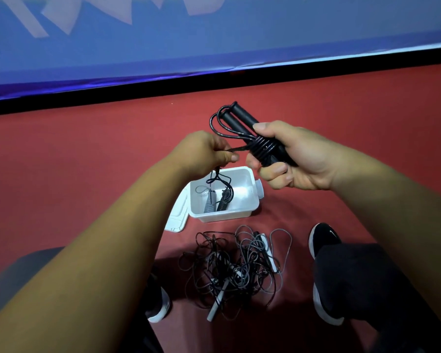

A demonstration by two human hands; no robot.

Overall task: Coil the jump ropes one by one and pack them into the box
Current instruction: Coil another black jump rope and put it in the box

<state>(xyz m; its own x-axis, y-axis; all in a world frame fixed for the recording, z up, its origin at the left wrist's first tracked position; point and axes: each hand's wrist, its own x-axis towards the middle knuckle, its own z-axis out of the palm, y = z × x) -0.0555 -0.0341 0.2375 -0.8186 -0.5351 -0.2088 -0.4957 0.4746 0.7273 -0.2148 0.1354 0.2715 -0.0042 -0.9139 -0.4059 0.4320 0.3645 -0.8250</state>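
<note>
Right hand: the right hand (299,159) is raised above the floor, its fingers (278,172) curled tight round the black jump rope (261,149), thumb laid along the top of it.
Black jump rope: its two handles lie side by side in that grip, tips pointing up and away; the cord is wound several turns round their middle, and a loose loop stands out to the left of the handles.
Left hand: the left hand (205,151) is just beside the right, thumb and fingertips pinched together on the free stretch of cord, which runs taut from the wound turns.
Box: the white box (229,216) sits open on the red floor (87,154), below and between the hands.
Packed ropes: two coiled ropes (215,198) lie in the left part of the box.
Lid: a white lid (176,221) lies against the box's left side.
Loose ropes: a tangled pile of ropes (234,266) lies on the floor just this side of the box, between the person's two shoes.
Backdrop: a blue banner (214,34) runs along the far edge of the floor.
</note>
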